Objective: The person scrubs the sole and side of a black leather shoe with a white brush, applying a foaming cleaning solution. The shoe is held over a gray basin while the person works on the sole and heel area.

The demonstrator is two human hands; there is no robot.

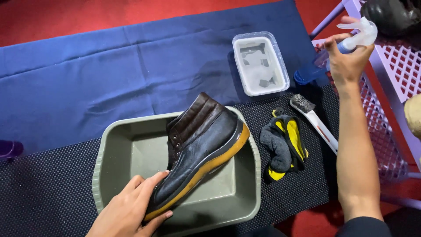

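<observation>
My left hand [129,210] grips the toe of a dark leather boot [199,147] with a yellow sole, tilted on its side inside a grey-green plastic basin [127,151]. My right hand [344,59] is raised at the far right, closed around a blue spray bottle [313,70] with a white trigger head. The bottle points down toward the mat, away from the boot.
A clear plastic tub [261,63] with water sits on the blue cloth [109,74]. A grey and yellow rag [285,145] and a white-handled brush [313,120] lie on the black dotted mat [48,188]. A lilac rack [394,66] stands at right.
</observation>
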